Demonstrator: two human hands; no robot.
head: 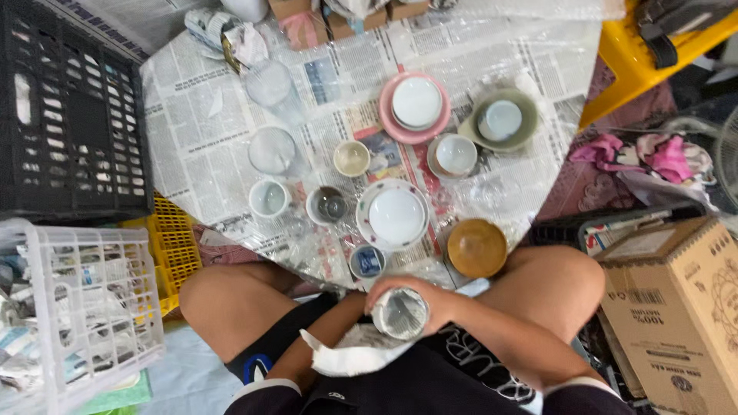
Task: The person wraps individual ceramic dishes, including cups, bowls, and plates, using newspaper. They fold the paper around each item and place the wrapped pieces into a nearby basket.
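I sat with my knees against the low worktop (200, 115), wiping a glass (400, 313) over my lap. My right hand (434, 303) had its grip closed around the glass, mouth towards me. My left hand (307, 361) was mostly hidden under the white cloth (350, 357), so I could not tell how tightly its grip closed. I judged the wiping was mid-way; next the cloth needed to go inside the glass. A brown bowl (477, 247) and a white plate (393, 215) stood just beyond.

Black shorts with a blue mark, black white-lettered shirt, white-edged sleeves, bare knees
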